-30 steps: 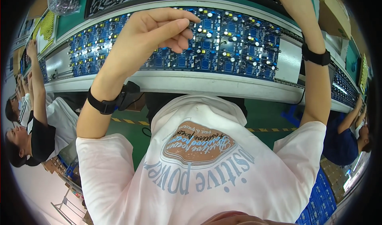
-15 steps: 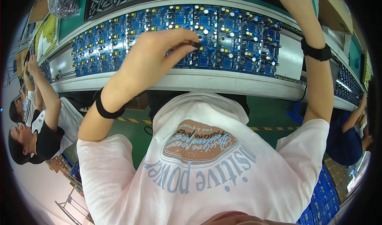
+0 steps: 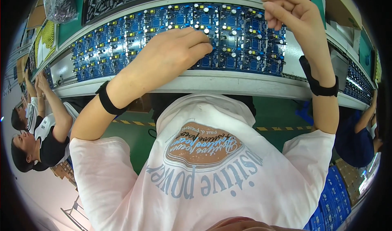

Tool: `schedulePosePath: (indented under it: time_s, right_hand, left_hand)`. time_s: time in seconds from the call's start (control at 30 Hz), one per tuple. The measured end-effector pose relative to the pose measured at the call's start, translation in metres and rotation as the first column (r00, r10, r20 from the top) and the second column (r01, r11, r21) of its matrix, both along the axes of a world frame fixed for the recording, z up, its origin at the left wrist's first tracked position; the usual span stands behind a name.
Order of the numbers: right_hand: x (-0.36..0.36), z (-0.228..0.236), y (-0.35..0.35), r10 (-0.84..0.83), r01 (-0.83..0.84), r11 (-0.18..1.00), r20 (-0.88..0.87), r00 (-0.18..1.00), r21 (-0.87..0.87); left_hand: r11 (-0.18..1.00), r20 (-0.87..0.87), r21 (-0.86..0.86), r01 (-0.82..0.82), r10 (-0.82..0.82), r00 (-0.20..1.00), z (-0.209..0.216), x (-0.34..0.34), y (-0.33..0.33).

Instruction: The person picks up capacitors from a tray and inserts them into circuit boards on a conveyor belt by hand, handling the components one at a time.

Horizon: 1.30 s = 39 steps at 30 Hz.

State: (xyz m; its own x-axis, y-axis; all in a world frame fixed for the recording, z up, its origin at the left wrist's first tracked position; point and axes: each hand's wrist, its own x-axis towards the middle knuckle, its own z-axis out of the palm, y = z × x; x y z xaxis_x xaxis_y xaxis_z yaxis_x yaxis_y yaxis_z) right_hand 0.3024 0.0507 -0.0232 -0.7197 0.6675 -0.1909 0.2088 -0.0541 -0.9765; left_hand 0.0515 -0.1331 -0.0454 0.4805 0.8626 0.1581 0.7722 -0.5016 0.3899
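Left hand (image 3: 175, 47): at circuit boards (image 3: 230, 62), fingers narrow. Right hand (image 3: 295, 11): above far-right corner, half-curled. Contents unclear. Metal plate (image 3: 295, 53): past right edge.

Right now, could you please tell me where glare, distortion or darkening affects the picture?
In the head view, whitish glare catches parts of the circuit boards; in the head view, the pale front rail bows in an arc, consistent with fisheye distortion; at the head view's corners, the picture falls off to black.

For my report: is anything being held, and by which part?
It cannot be told: no held thing shows in the left hand over circuit boards or the curled right hand.
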Motion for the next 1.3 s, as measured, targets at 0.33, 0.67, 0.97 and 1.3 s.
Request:
schedulePosePath:
  time_s: [0.33,0.67,0.97,1.3]
  right_hand:
    - [0.007,-0.023,-0.004,0.194,-0.197,0.980,-0.071,0.978,-0.035]
    - [0.002,-0.011,-0.021,0.209,-0.210,0.978,-0.091,0.974,-0.008]
    - [0.003,-0.008,-0.024,0.262,-0.261,0.963,0.011,0.965,-0.068]
    - [0.003,-0.006,-0.046,0.144,-0.145,0.988,-0.032,0.989,-0.051]
  left_hand:
    - [0.996,-0.153,0.030,0.085,-0.079,0.985,0.003,0.006,0.003]
    - [0.876,-0.043,0.394,-0.276,0.318,0.947,0.021,-0.072,0.038]
    - [0.544,-0.305,0.096,-0.834,0.813,0.496,0.021,-0.183,0.080]
    - [0.871,-0.048,0.013,-0.492,0.492,0.869,0.036,-0.110,0.098]
